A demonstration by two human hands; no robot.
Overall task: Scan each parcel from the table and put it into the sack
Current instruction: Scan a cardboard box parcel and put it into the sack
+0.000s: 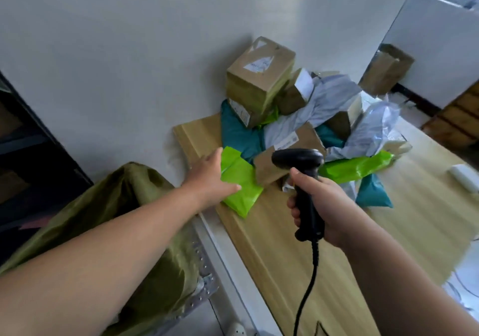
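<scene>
Two hands in view: our left hand [210, 177] is flat, fingers straight and spread, thumb touching the near green mailer [242, 193] by the table [285, 271] edge. Mailer lies at 3 o'clock of the fingers, long axis roughly 11-to-5. Our right hand [321, 206] is wrapped round the scanner [303, 175] handle, head aimed at 12 toward the parcel pile [259, 76]. Left is nearer, so we judge it lifts; sack [103, 206] at its 7 o'clock

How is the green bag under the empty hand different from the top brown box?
The green bag is flat and shiny; the brown box is tall and dull. The bag lies on the table under the left hand; the box tops the pile, untouched. Both are parcels.
</scene>
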